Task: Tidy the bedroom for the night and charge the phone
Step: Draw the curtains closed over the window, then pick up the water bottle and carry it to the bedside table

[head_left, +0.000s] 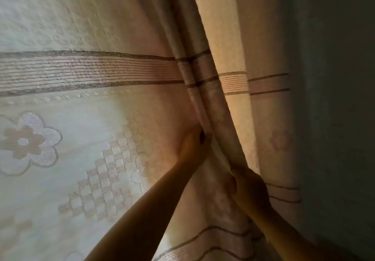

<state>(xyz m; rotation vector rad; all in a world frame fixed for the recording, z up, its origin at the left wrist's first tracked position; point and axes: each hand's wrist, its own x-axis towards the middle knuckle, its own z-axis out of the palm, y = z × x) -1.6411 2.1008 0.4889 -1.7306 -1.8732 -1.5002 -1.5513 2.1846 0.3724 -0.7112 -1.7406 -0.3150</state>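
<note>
The curtain (pixel 85 131) filled nearly the whole frame, a pale patterned cloth glowing with daylight on the left and gathered into folds running from top centre down to the lower middle, with a dark wall (pixel 341 98) along the right edge. The left hand (pixel 194 145), just below centre, pinched a vertical fold at the edge of the lit panel, fingertips curled into the cloth. The right hand (pixel 249 183), lower and to the right, gripped the neighbouring bunch of folds, fingers wrapped round it, though shadow hid the finer detail. The step in hand looked like drawing the curtain shut for the night, bringing the two edges together. To do it well, the hands would best pull sideways along the rail, not downward, so the hooks above would not strain; the edges should overlap a little so that no strip of light shows between them, and the folds should then be smoothed to hang evenly. No phone or charger was in view, so that part of the task seemed not yet done.
</note>
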